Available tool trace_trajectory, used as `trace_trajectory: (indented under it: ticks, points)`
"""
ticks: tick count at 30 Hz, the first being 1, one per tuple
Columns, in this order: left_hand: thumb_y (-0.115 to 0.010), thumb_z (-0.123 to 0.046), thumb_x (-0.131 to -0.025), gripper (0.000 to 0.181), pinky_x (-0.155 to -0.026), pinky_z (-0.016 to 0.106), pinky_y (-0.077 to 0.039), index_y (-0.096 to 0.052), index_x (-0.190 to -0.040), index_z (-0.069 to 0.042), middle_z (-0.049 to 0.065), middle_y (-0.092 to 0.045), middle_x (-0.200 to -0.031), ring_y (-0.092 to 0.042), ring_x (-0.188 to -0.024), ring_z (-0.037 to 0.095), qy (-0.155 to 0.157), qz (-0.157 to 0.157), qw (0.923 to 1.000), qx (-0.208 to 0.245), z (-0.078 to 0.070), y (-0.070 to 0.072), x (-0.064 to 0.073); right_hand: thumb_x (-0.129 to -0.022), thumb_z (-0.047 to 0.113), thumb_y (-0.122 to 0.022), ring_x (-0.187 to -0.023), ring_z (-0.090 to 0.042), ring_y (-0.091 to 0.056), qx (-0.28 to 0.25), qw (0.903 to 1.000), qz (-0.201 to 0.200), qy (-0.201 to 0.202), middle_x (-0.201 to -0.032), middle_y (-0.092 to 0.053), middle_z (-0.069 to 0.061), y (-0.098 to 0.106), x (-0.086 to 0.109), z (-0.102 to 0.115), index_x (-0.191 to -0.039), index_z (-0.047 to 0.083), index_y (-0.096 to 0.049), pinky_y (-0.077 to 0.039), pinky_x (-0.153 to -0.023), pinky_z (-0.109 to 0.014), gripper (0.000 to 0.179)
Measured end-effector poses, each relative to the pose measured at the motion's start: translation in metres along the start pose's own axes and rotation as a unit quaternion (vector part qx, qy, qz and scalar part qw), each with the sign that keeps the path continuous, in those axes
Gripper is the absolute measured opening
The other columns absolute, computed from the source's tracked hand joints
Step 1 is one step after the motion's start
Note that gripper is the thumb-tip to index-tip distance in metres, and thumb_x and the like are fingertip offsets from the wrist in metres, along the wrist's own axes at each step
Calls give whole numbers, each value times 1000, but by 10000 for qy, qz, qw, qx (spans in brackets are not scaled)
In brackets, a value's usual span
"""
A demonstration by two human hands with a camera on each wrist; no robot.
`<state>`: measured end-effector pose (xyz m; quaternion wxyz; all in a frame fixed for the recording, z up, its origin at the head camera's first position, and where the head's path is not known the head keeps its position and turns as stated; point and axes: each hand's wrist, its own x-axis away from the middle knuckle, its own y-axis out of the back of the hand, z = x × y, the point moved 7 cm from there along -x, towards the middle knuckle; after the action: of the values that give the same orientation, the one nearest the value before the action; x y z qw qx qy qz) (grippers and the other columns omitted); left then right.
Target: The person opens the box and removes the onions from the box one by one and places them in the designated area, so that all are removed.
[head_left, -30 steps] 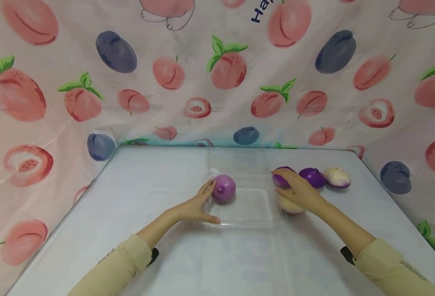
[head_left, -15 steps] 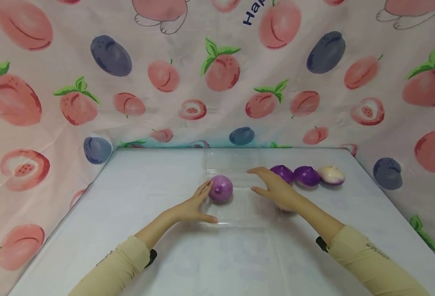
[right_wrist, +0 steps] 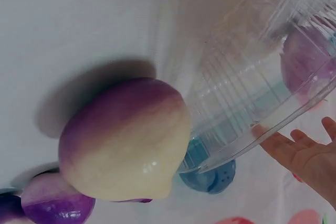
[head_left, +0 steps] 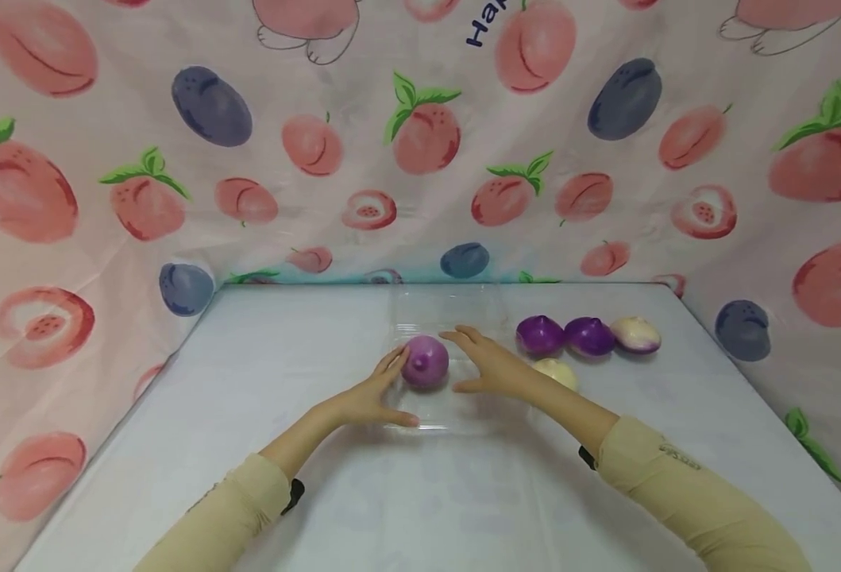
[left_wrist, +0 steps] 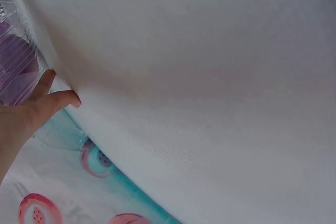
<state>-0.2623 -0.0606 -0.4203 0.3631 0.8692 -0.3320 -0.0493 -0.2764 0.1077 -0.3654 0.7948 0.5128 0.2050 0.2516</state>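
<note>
A light purple, round turnip-like vegetable (head_left: pixel 426 362) sits in the left part of a clear plastic container (head_left: pixel 449 411). My left hand (head_left: pixel 363 401) is at the container's left side, fingertips by the vegetable and thumb spread toward the front edge. In the left wrist view, fingers of that hand (left_wrist: pixel 52 103) stretch out beside the clear plastic. My right hand (head_left: pixel 495 370), its thumb and fingers spread, reaches over the container's right part and holds nothing. A cream-and-purple turnip (right_wrist: pixel 126 140) lies right of the container, partly hidden by the right forearm in the head view.
Two deep purple turnips (head_left: pixel 540 335) and a cream one (head_left: pixel 636 335) lie in a row at the back right. The container's raised lid (head_left: pixel 449 302) extends toward the back. Behind the white table (head_left: pixel 284 342) hangs a fruit-print cloth (head_left: pixel 363 95).
My right hand has moved left, from over the turnips to above the container, uncovering the turnips there. The left hand and the vegetable beside it stay in place. The head view has shifted slightly.
</note>
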Motion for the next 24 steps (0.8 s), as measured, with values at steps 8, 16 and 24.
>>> trace_trajectory:
  ticks: [8, 16, 24]
  points:
    - [-75, -48, -76, 116, -114, 56, -16, 5, -152, -13, 10, 16, -158, 4, -146, 36, -46, 177, 9998, -22, -4, 2, -4, -79, 19, -76, -131, -49, -37, -126, 9998, 169, -18, -148, -30, -28, -5, -17, 3, -144, 11, -35, -38, -100, -61, 77]
    - [-76, -46, -75, 117, -114, 57, -17, 6, -152, -13, 12, 18, -158, 4, -145, 38, -30, 246, 9997, 49, -5, 0, -4, -75, 8, -77, -119, -50, -48, -148, 9992, 251, 279, -139, -37, -33, -15, -27, 16, -140, 5, -39, -44, -96, -58, 75]
    - [-75, -45, -76, 116, -115, 55, -17, 6, -152, -13, 11, 19, -158, 4, -145, 37, 20, 240, 9997, 99, -1, -1, 1, -72, 3, -79, -117, -50, -50, -143, 9991, 216, 348, -136, -39, -33, -25, -33, 24, -135, 2, -41, -45, -95, -56, 73]
